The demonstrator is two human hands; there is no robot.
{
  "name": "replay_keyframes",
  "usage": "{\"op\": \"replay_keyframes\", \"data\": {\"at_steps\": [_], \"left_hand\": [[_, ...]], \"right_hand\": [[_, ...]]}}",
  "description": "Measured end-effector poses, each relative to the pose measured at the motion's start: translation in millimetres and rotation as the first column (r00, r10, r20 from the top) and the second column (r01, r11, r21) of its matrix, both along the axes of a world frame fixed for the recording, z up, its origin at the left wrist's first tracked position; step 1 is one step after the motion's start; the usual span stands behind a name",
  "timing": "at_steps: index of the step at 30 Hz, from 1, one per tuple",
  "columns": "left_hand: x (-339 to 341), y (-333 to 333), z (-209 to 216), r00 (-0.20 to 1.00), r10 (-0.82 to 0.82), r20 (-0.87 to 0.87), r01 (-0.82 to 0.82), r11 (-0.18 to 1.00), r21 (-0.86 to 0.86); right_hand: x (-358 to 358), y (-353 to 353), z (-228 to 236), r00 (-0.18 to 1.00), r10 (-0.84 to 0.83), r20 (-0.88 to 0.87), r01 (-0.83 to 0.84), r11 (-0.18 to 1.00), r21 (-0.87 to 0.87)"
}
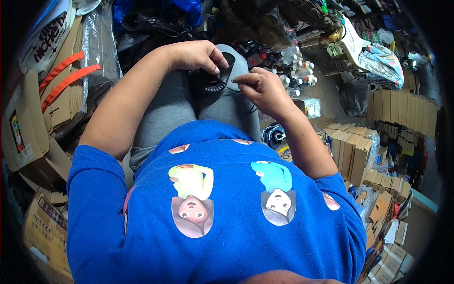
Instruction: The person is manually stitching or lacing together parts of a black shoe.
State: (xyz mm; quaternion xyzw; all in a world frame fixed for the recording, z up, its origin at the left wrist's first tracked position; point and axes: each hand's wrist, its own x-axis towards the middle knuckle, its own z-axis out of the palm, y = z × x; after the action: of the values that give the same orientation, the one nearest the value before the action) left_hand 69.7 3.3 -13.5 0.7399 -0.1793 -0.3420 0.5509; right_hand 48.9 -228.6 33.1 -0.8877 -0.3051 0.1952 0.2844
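A black shoe (215, 86) rests on my grey-trousered lap, its ribbed, laced part facing me and much of it covered by my hands. My left hand (201, 56) reaches over it from the left, fingers bent down and closed on its upper edge. On the other side, my right hand (265, 89) has thumb and forefinger pinched together beside the shoe. A thin black shoelace (252, 110) hangs under these fingers; its end at the fingertips is too small to see clearly.
Cardboard boxes (23, 128) and a plastic-wrapped stack (101, 52) stand at left. Several capped bottles (302, 73) sit beyond my right hand. A blue shoe (274, 136) lies by my right thigh. Rows of boxes (347, 149) line the right; dark piled items (156, 26) lie ahead.
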Motion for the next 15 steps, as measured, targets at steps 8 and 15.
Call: {"op": "replay_keyframes", "data": {"at_steps": [8, 15], "left_hand": [[-0.5, 0.5, 0.8, 0.998, -0.036, 0.056, 0.034, 0.999, 0.043], [3.4, -1.3, -4.5, 0.999, -0.011, 0.051, 0.009, 0.999, 0.049]], "right_hand": [[2.1, 9.5, 9.5, 0.988, 0.072, 0.135, -0.05, 0.986, -0.159], [-3.9, 9.0, -1.7, 0.993, 0.009, 0.121, 0.003, 0.995, -0.104]]}}
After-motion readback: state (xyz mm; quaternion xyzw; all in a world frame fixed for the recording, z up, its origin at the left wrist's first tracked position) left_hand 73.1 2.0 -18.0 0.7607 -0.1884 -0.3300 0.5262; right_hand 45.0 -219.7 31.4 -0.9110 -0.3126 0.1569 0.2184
